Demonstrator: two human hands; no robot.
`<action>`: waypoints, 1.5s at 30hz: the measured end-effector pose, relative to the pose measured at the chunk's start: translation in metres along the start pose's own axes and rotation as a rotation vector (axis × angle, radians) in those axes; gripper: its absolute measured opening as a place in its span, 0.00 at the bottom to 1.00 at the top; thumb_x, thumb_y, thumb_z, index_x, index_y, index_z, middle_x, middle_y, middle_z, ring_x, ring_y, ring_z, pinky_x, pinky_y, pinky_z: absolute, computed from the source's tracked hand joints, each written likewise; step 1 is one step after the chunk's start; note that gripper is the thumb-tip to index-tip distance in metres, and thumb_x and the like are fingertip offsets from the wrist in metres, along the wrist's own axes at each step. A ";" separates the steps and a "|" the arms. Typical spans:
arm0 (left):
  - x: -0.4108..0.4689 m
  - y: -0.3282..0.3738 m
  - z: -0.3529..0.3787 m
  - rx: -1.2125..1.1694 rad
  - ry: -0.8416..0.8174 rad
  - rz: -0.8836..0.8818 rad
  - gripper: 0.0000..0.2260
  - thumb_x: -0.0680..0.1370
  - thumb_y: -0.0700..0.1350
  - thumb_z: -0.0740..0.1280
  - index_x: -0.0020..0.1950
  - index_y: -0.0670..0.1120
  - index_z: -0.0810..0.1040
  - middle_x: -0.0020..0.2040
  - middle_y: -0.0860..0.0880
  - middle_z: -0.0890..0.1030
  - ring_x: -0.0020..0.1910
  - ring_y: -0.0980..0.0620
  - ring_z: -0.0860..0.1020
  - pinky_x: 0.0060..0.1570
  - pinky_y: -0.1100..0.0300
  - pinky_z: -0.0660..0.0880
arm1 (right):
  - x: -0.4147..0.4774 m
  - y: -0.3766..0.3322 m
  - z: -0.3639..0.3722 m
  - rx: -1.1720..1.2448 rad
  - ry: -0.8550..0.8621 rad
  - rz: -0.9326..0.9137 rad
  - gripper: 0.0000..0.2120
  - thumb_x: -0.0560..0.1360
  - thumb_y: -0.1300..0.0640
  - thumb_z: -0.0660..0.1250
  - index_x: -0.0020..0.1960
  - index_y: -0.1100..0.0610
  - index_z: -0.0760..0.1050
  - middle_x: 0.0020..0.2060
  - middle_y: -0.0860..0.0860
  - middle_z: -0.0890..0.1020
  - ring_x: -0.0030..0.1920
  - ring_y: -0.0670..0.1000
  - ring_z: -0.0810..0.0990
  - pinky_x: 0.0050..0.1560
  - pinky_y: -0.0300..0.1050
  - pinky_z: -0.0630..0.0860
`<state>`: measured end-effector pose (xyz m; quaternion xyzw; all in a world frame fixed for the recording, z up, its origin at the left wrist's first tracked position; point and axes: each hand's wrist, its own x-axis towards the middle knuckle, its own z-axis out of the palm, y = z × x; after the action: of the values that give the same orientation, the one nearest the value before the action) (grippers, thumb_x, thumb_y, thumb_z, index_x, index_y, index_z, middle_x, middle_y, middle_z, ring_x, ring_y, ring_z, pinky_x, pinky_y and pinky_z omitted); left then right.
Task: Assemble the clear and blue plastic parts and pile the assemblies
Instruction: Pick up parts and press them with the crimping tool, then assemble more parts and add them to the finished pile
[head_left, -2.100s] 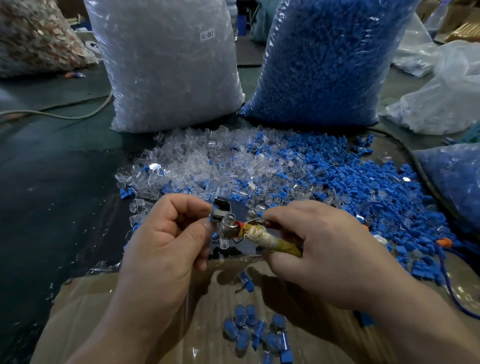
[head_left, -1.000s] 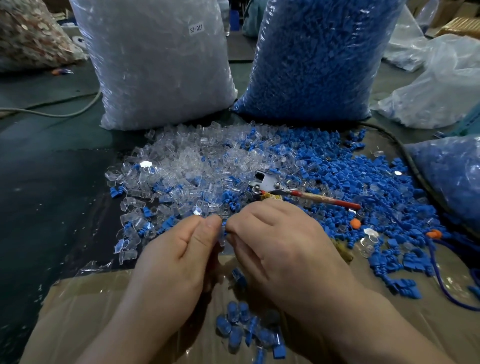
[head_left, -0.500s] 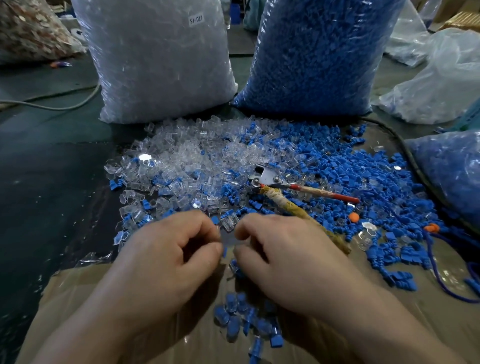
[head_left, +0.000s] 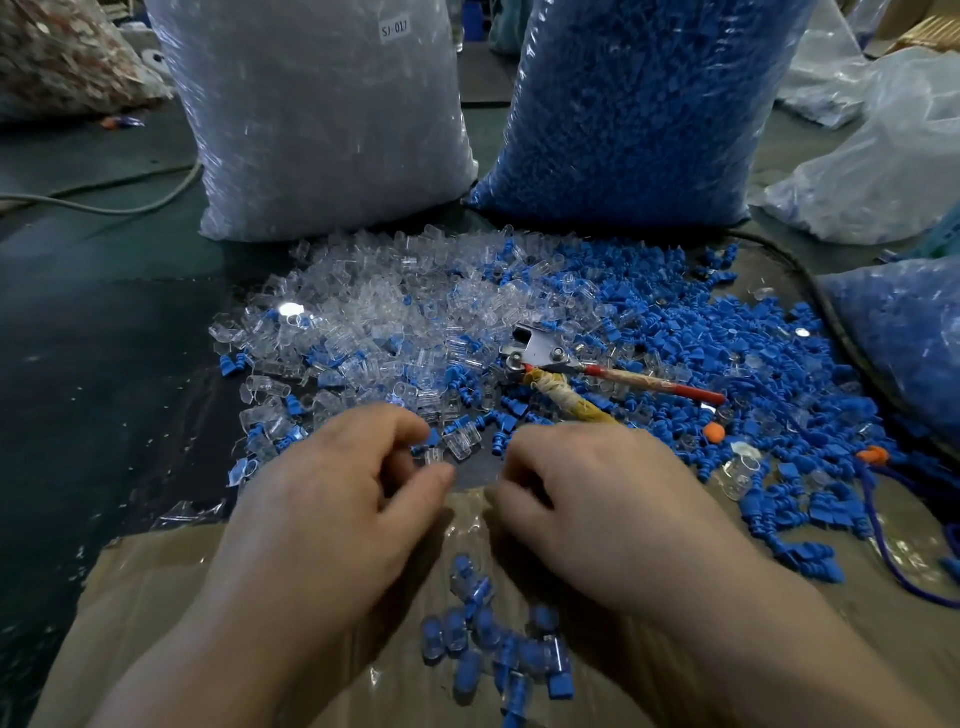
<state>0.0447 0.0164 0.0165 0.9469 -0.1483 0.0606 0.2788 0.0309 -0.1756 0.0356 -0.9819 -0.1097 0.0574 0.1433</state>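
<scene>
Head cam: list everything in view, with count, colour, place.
bag of clear parts: one, clear, back, left of centre
bag of blue parts: one, blue, back, right of centre
smaller blue bag: one, blue, right edge
loose clear parts: many, clear, heap ahead, left side
loose blue parts: many, blue, heap ahead, right side
hand tool: one, metal head, red and taped handles, on the heap
assemblies: small pile, blue in clear, on the cardboard between the wrists
cardboard: one, brown, nearest
left hand: one, fingers curled, heap's near edge; grip unclear
right hand: one, likewise curled, right of it; grip unclear

Two hands (head_left: 332, 499) (head_left: 597, 509), one metal tool (head_left: 540, 358)
</scene>
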 end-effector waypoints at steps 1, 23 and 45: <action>0.002 -0.001 0.002 0.037 0.022 -0.029 0.16 0.71 0.69 0.61 0.54 0.64 0.75 0.39 0.64 0.76 0.37 0.64 0.75 0.36 0.64 0.70 | 0.003 0.002 0.003 -0.020 0.058 0.031 0.13 0.77 0.36 0.57 0.49 0.45 0.69 0.42 0.42 0.75 0.44 0.48 0.76 0.45 0.51 0.77; 0.003 0.001 0.021 -0.252 0.117 -0.092 0.13 0.77 0.52 0.65 0.61 0.60 0.81 0.46 0.68 0.80 0.52 0.73 0.75 0.44 0.78 0.70 | 0.023 0.006 0.020 -0.042 0.178 0.033 0.07 0.78 0.47 0.57 0.49 0.47 0.72 0.42 0.45 0.75 0.43 0.52 0.76 0.37 0.48 0.70; 0.006 -0.007 0.027 -0.944 0.084 -0.271 0.20 0.77 0.33 0.70 0.52 0.61 0.84 0.47 0.50 0.86 0.44 0.52 0.86 0.40 0.68 0.79 | 0.021 0.001 0.022 -0.099 0.218 0.025 0.12 0.80 0.43 0.57 0.56 0.46 0.74 0.42 0.46 0.70 0.38 0.52 0.72 0.29 0.44 0.57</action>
<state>0.0535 0.0058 -0.0084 0.7246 -0.0235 -0.0120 0.6886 0.0482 -0.1662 0.0124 -0.9895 -0.0840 -0.0536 0.1048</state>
